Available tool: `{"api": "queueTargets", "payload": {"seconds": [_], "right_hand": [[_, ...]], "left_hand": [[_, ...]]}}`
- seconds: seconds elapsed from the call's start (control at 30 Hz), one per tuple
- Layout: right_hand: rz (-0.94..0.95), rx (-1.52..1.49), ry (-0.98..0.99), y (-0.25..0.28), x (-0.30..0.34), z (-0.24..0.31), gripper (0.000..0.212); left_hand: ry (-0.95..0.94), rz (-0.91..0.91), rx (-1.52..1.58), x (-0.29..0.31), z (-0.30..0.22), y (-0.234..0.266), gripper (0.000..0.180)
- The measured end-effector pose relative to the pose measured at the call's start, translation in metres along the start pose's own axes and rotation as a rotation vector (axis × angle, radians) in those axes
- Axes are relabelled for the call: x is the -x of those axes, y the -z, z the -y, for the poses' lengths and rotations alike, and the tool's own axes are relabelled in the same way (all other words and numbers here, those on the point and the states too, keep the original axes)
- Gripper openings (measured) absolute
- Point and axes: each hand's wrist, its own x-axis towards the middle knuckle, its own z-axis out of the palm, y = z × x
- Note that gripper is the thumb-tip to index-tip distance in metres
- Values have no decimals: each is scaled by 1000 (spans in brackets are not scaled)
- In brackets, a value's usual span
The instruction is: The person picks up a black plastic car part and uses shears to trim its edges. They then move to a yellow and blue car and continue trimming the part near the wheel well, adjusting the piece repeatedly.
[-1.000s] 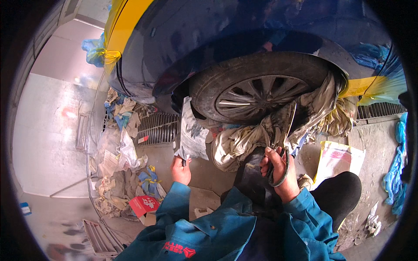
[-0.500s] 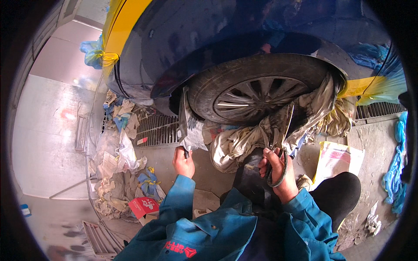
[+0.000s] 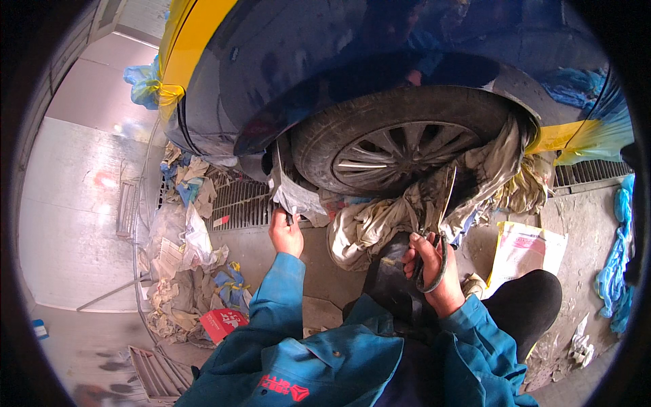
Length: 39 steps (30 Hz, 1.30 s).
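Observation:
My left hand (image 3: 286, 235) is closed on the lower edge of a grey-white sheet (image 3: 293, 192) that hangs beside the wheel (image 3: 400, 149). Something dark shows between its fingers. In my right hand (image 3: 437, 268) is a pair of scissors (image 3: 446, 197), its dark loop handle around the fingers and its long blades pointing up toward the wheel. Crumpled, dirty beige cloth (image 3: 363, 230) lies under the tyre and behind the blades. The wheel sits under the dark blue fender (image 3: 380, 51) of a car.
Yellow and blue plastic film (image 3: 588, 139) covers the car's sides. Floor grating (image 3: 244, 203) runs beneath the car. At left lie scraps of paper and plastic (image 3: 180, 285) and a red card (image 3: 222, 324). A printed bag (image 3: 525, 252) and blue film (image 3: 616, 264) lie at right.
My left hand has risen slightly, and the grey-white sheet has shifted a little left and up, its lower part spreading toward the tyre. My right hand with the scissors stays nearly still.

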Motion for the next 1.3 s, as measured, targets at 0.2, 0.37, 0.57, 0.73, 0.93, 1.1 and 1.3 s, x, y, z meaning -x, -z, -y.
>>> {"api": "queueTargets", "payload": {"seconds": [0.2,0.37,0.57,0.73,0.93,1.1,1.3], "right_hand": [[23,-5,-34,2,-2,0,31],[17,-13,-48,2,-1,-1,31],[11,-21,-64,2,-2,-1,31],[14,-15,-43,3,-5,0,37],[28,16,-41,4,-2,-2,42],[16,6,-49,5,-5,-2,42],[17,-5,-59,5,-4,-4,42]], "left_hand": [[-79,-1,-82,-29,3,-7,30],[-149,-31,-159,-49,-6,-12,32],[-233,-132,-234,-57,-21,-19,33],[-229,-188,-295,-56,-28,-22,37],[-177,-267,-206,-57,-33,-28,43],[-238,-317,-228,-59,-36,-41,27],[-222,-370,-90,-61,-39,-52,35]]}}
